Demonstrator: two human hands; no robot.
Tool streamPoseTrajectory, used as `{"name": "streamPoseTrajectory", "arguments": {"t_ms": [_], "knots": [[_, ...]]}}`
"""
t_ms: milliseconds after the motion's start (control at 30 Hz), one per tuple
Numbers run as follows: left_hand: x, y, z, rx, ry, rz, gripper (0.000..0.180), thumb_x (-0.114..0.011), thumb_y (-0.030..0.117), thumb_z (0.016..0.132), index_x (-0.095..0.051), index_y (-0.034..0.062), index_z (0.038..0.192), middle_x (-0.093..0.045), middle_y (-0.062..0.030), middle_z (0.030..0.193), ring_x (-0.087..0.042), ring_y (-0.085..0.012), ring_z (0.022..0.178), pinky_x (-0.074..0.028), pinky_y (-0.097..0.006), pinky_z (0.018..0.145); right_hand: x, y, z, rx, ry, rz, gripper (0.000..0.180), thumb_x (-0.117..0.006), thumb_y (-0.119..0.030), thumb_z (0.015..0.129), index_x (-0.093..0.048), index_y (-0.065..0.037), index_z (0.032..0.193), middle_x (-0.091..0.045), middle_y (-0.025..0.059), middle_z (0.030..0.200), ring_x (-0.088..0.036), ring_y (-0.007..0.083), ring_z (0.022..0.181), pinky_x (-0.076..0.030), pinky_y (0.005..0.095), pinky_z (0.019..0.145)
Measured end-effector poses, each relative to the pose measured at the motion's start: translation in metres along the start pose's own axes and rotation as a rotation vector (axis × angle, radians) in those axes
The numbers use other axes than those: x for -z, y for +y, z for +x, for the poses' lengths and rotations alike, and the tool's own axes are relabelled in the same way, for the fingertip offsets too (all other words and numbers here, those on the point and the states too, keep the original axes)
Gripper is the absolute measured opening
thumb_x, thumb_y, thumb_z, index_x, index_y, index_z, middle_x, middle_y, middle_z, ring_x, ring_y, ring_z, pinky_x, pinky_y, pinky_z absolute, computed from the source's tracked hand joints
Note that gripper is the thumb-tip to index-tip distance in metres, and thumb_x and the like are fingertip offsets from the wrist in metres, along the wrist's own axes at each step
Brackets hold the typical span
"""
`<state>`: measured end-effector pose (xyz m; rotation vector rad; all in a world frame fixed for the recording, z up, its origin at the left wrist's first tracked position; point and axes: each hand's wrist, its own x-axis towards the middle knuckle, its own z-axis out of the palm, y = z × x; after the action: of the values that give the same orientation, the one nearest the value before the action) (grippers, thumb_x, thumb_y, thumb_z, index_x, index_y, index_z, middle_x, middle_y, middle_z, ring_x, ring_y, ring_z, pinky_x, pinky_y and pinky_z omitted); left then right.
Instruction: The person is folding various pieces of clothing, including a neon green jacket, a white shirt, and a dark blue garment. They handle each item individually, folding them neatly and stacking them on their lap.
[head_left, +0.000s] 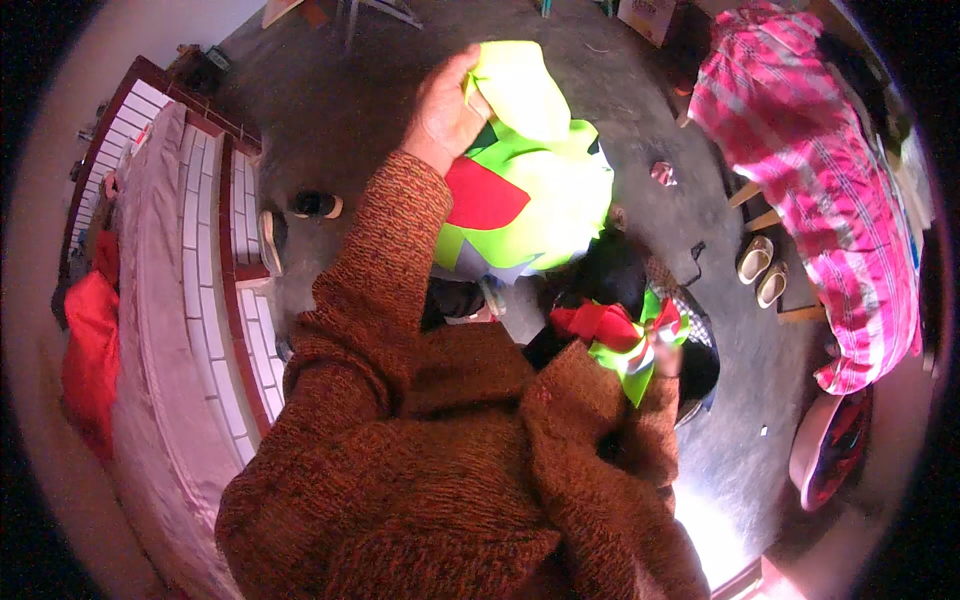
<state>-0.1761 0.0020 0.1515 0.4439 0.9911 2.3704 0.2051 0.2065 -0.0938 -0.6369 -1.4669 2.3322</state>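
My left hand (447, 112) is raised at the upper middle, its fingers closed on an edge of neon yellow-green cloth. From there the neon cloth (560, 205) hangs down, with a red patch, grey areas and dark parts on it; its exact kind I cannot tell. Lower right, my right hand (664, 357) is slightly blurred and closed around a bunched red and neon cloth (620, 335). Whether the two cloths are one piece I cannot make out. A dark, round-edged container (706, 352) lies partly hidden behind my right hand.
On the left runs a white-tiled brick ledge (205, 250) with a pale pink cover and a red cloth (92, 330). A black shoe (318, 205) lies on the grey floor. At the right are a pink plaid cloth (800, 150), beige shoes (756, 260) and a pink basin (808, 455).
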Motion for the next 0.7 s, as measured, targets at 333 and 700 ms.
{"name": "streamPoseTrajectory", "arguments": {"t_ms": [333,700], "knots": [[0.157,0.006,-0.045,-0.221,0.051,0.907,0.033,-0.050,0.025,0.092,-0.053,-0.0002,0.113,-0.058,-0.0121,0.108,-0.059,-0.0258,0.100,-0.051,-0.041,0.083,0.010,-0.003,0.007,-0.048,0.031,-0.051,0.033,-0.072,-0.019,0.078,-0.059,-0.004,0.104,-0.063,0.0043,0.091,-0.060,0.0170,0.081,-0.049,0.0333,0.075],[0.184,0.024,-0.043,-0.058,0.475,1.283,0.035,-0.066,0.025,0.080,-0.054,0.0006,0.101,-0.061,-0.0120,0.096,-0.060,-0.0252,0.090,-0.050,-0.040,0.078,0.013,-0.006,0.000,-0.060,0.049,-0.114,0.031,-0.070,-0.021,0.080,-0.059,-0.004,0.104,-0.063,0.0045,0.090,-0.060,0.0166,0.080,-0.050,0.0322,0.072]]}}
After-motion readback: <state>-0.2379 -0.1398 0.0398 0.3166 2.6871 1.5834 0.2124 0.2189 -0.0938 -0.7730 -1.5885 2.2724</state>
